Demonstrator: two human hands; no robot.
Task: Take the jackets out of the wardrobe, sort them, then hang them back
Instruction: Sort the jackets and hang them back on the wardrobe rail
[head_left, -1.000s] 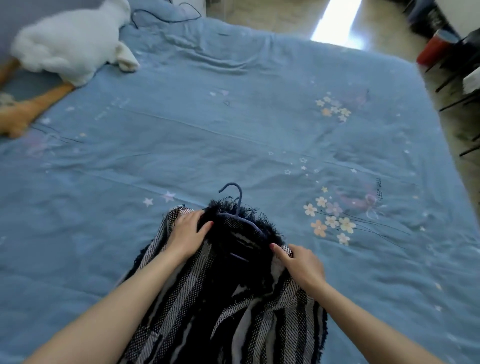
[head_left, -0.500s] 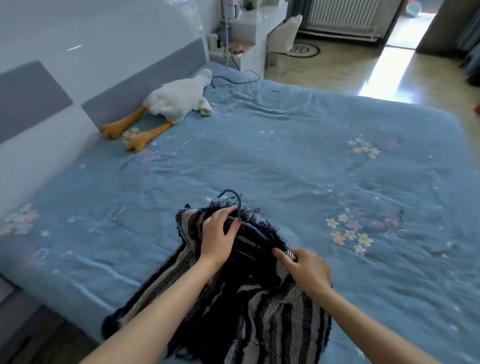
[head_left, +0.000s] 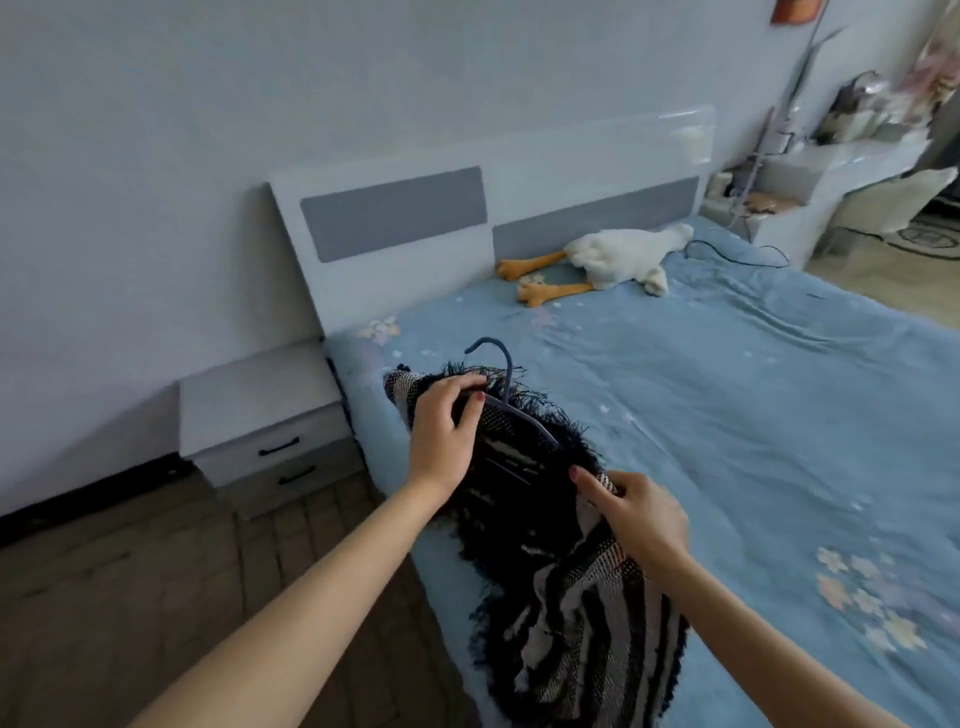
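Both hands, left hand (head_left: 441, 436) and right hand (head_left: 641, 519), grip the striped jacket (head_left: 571, 613) on its hanger (head_left: 506, 384).

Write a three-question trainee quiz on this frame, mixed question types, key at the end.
1. True or false: the striped jacket lies on the bed with the hanger inside it.
2. What does the left hand grip?
A. the hanger's hook
B. the jacket's collar
C. the plush goose
3. Fill in: the right hand grips the jacket's ____.

Key: 1 true; 2 B; 3 shoulder.
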